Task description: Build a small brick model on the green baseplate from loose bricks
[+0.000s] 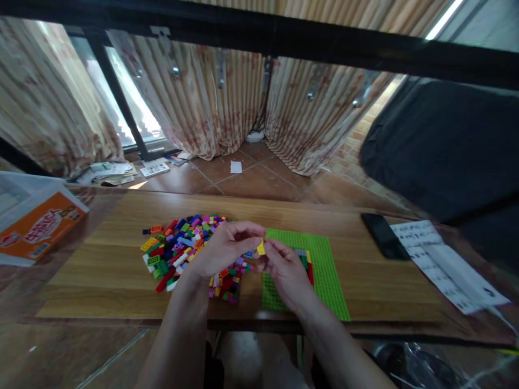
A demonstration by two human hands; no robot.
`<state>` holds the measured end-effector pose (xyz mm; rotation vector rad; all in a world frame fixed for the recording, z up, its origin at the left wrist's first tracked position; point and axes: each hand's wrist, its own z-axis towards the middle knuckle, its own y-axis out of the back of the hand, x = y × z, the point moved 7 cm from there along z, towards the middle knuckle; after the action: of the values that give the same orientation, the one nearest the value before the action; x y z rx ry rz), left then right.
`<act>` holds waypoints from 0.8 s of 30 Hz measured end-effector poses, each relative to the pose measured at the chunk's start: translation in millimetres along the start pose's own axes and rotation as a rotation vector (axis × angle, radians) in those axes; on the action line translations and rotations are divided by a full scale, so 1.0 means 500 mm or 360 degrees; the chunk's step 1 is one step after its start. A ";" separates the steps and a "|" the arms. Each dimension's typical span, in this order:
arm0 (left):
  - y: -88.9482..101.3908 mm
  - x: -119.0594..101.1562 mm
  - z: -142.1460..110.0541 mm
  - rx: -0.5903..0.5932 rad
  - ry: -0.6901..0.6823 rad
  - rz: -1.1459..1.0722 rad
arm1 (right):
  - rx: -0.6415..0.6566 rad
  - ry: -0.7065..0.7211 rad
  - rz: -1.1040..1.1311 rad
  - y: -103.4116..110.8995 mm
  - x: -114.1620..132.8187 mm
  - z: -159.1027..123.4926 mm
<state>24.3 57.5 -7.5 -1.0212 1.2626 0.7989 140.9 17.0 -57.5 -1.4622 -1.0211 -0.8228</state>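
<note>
A small yellow toy brick [261, 248] is pinched between the fingertips of my left hand [229, 246] and my right hand [286, 270]. Both hands are closed on it, above the gap between the brick pile and the baseplate. Under and beside my left hand spreads a pile of loose toy bricks [178, 251] in many colours. My right hand covers part of a green studded baseplate [326, 270]. Built-up bricks [310, 268] in red, yellow, green and grey show on the plate past my right hand; the rest of them is hidden.
The wooden table [117, 254] carries a black phone [385, 236] and printed paper sheets [430, 259] at the right. A plastic box with an orange label [44, 227] stands at the far left. A dark table frame bar [259, 32] crosses the top of the view.
</note>
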 end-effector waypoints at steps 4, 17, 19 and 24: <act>-0.056 0.027 0.021 0.0154 0.0026 0.0075 | -0.0064 0.0015 -0.0068 0.043 0.024 -0.005; -0.143 0.130 0.053 0.0035 0.0270 0.0331 | -0.0108 0.0475 -0.1450 0.224 0.141 -0.037; -0.155 0.137 0.052 0.0072 0.0299 0.0391 | -0.0182 0.0460 -0.1481 0.255 0.144 -0.036; -0.173 0.151 0.053 0.0131 0.0311 0.0597 | -0.0345 0.0267 -0.1612 0.313 0.137 -0.021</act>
<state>125.1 46.2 -67.5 -0.8199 1.6721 0.9385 311.9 15.5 -54.2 -0.9544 -1.5878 -1.7791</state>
